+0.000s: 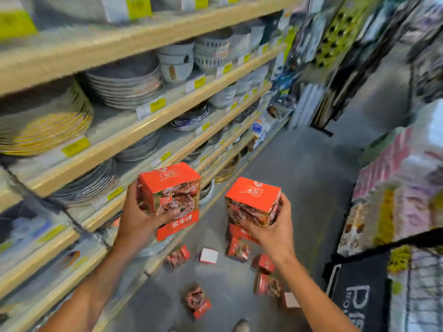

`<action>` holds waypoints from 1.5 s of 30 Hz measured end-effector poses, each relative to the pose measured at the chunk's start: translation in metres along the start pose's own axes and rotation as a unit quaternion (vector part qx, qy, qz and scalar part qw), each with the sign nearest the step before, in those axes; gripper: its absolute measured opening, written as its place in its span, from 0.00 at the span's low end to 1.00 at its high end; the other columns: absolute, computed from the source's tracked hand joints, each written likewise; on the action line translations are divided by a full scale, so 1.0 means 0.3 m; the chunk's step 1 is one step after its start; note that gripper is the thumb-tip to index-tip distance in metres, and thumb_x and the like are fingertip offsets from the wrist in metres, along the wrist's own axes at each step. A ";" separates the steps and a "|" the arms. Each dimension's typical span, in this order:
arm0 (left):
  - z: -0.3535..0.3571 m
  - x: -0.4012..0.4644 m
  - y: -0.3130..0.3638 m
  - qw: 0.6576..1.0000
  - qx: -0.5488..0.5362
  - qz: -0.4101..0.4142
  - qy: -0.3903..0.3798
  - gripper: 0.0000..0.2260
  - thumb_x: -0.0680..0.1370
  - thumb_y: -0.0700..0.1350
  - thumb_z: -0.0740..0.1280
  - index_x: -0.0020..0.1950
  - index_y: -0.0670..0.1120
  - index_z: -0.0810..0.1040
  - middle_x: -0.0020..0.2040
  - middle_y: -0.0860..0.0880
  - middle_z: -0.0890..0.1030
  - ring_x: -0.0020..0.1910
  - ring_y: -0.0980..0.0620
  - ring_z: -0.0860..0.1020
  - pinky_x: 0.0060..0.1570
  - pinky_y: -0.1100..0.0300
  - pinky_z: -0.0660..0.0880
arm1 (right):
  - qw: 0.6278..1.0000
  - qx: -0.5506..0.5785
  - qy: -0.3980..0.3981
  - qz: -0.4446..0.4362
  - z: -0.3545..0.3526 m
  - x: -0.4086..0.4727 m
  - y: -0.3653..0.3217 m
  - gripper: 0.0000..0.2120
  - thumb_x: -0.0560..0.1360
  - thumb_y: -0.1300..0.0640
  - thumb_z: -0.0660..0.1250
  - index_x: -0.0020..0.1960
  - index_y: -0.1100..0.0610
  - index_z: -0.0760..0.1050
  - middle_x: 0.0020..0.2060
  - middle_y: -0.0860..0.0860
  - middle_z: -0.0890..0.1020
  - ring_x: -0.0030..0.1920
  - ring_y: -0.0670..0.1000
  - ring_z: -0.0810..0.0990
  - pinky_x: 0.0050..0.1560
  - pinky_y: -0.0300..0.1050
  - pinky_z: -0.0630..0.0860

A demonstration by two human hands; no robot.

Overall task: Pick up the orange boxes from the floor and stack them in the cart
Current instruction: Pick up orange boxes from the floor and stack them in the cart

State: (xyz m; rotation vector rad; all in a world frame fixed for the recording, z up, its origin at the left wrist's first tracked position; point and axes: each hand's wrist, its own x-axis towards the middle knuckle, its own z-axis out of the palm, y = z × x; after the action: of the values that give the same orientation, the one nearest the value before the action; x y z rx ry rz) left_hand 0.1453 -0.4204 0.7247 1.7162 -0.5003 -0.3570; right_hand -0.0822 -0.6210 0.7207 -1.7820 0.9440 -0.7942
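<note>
While my left hand (pixel 134 219) was wrapped round one orange box (pixel 171 195), my right hand (pixel 273 226) gripped a second box (pixel 251 202) from below, both held up over the floor (pixel 299 168). More boxes (pixel 265 263) lay scattered on the ground near me. Plates and bowls filled the shelves (pixel 124 130) on the left; stacked packs (pixel 395 192) sat on the right. Pretty blurry shot, honestly.

left orange box (pixel 176 200): "素牛排" | black bag (pixel 359 295): "P…", rest unreadable
</note>
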 end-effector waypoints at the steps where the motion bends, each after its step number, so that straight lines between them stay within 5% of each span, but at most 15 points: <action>1: -0.021 -0.004 0.020 1.000 -0.002 0.011 -0.006 0.45 0.53 0.52 0.87 0.66 0.60 0.70 0.58 0.64 0.80 0.54 0.70 0.77 0.49 0.75 0.73 | 1.000 -0.001 0.006 -0.014 -0.008 -0.008 -0.047 0.47 0.54 0.41 0.84 0.64 0.29 0.62 0.63 0.44 0.76 0.63 0.43 0.77 0.67 0.51 0.75; 3: -0.059 -0.021 0.071 0.999 -0.002 0.030 -0.024 0.46 0.54 0.52 0.84 0.68 0.56 0.69 0.59 0.59 0.80 0.55 0.67 0.78 0.48 0.72 0.74 | 0.999 0.002 0.014 -0.040 -0.026 -0.020 -0.119 0.46 0.53 0.35 0.83 0.64 0.29 0.62 0.63 0.43 0.76 0.64 0.43 0.77 0.66 0.48 0.74; 6: -0.088 -0.052 0.135 0.997 -0.005 0.071 -0.039 0.45 0.55 0.49 0.87 0.67 0.54 0.69 0.56 0.65 0.81 0.53 0.69 0.79 0.47 0.73 0.74 | 0.997 0.009 0.018 -0.076 -0.049 -0.038 -0.184 0.47 0.54 0.32 0.82 0.67 0.35 0.63 0.64 0.43 0.76 0.65 0.43 0.76 0.66 0.47 0.73; 8: -0.105 -0.077 0.164 0.995 -0.012 0.089 -0.035 0.44 0.57 0.45 0.85 0.69 0.50 0.68 0.54 0.68 0.81 0.53 0.70 0.78 0.48 0.73 0.74 | 0.996 0.024 0.017 -0.089 -0.053 -0.047 -0.207 0.47 0.56 0.38 0.84 0.69 0.38 0.63 0.64 0.43 0.76 0.65 0.43 0.76 0.66 0.44 0.73; 12: -0.137 -0.133 0.217 0.997 -0.005 0.076 -0.013 0.49 0.53 0.59 0.84 0.71 0.59 0.66 0.61 0.67 0.77 0.60 0.73 0.73 0.56 0.65 0.70 | 0.994 0.055 -0.007 -0.090 -0.049 -0.042 -0.239 0.46 0.58 0.48 0.86 0.68 0.38 0.63 0.63 0.44 0.77 0.62 0.36 0.77 0.57 0.27 0.72; 19: -0.166 -0.232 0.288 0.991 0.052 0.095 0.077 0.47 0.58 0.55 0.84 0.73 0.58 0.65 0.64 0.68 0.72 0.61 0.77 0.69 0.61 0.60 0.68 | 0.987 0.066 -0.088 -0.117 -0.019 0.029 -0.284 0.51 0.57 0.45 0.85 0.73 0.45 0.61 0.65 0.44 0.76 0.63 0.39 0.76 0.62 0.36 0.73; 26: -0.211 -0.398 0.324 0.974 0.072 0.072 0.202 0.44 0.55 0.59 0.81 0.68 0.62 0.67 0.63 0.66 0.75 0.62 0.70 0.73 0.59 0.66 0.69 | 0.954 0.124 -0.235 -0.138 0.094 0.068 -0.370 0.46 0.58 0.58 0.85 0.69 0.50 0.62 0.59 0.43 0.77 0.56 0.32 0.78 0.51 0.25 0.72; 30: -0.265 -0.551 0.313 0.954 0.092 0.043 0.282 0.44 0.56 0.58 0.83 0.69 0.61 0.67 0.64 0.62 0.76 0.64 0.63 0.74 0.62 0.58 0.72 | 0.927 0.143 -0.320 -0.132 0.187 0.026 -0.416 0.47 0.59 0.62 0.85 0.69 0.52 0.62 0.56 0.41 0.76 0.51 0.27 0.76 0.49 0.21 0.70; 36: -0.324 -0.817 0.321 0.916 0.107 0.015 0.387 0.41 0.56 0.55 0.82 0.66 0.58 0.69 0.59 0.66 0.78 0.59 0.67 0.76 0.53 0.76 0.71 | 0.875 0.161 -0.440 -0.126 0.317 -0.119 -0.492 0.47 0.60 0.65 0.84 0.68 0.50 0.59 0.56 0.40 0.74 0.47 0.21 0.73 0.45 0.17 0.67; 38: -0.353 -0.917 0.322 0.899 0.108 0.006 0.425 0.41 0.56 0.54 0.82 0.66 0.56 0.69 0.59 0.65 0.78 0.60 0.66 0.76 0.56 0.73 0.72 | 0.847 0.164 -0.487 -0.135 0.365 -0.189 -0.508 0.47 0.60 0.62 0.84 0.68 0.47 0.59 0.58 0.40 0.75 0.51 0.24 0.74 0.49 0.20 0.70; 41: -0.391 -1.059 0.314 0.872 0.123 -0.008 0.474 0.44 0.57 0.53 0.83 0.70 0.53 0.68 0.62 0.63 0.76 0.63 0.63 0.75 0.59 0.72 0.70 | 0.808 0.162 -0.548 -0.144 0.422 -0.299 -0.533 0.49 0.56 0.52 0.86 0.69 0.41 0.60 0.62 0.43 0.77 0.58 0.36 0.79 0.61 0.38 0.77; 45: -0.446 -1.245 0.305 0.838 0.131 -0.021 0.530 0.45 0.57 0.56 0.83 0.71 0.55 0.67 0.64 0.63 0.76 0.66 0.62 0.73 0.62 0.69 0.69 | 0.767 0.154 -0.601 -0.163 0.478 -0.474 -0.588 0.50 0.55 0.48 0.86 0.68 0.35 0.60 0.61 0.39 0.77 0.60 0.46 0.82 0.64 0.54 0.78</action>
State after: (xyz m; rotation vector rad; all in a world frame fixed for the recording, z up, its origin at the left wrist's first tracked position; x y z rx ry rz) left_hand -0.1210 -0.1301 0.8280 1.8892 0.3307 0.6695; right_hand 0.0118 -0.3899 0.8185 -1.6863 -0.3509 0.1208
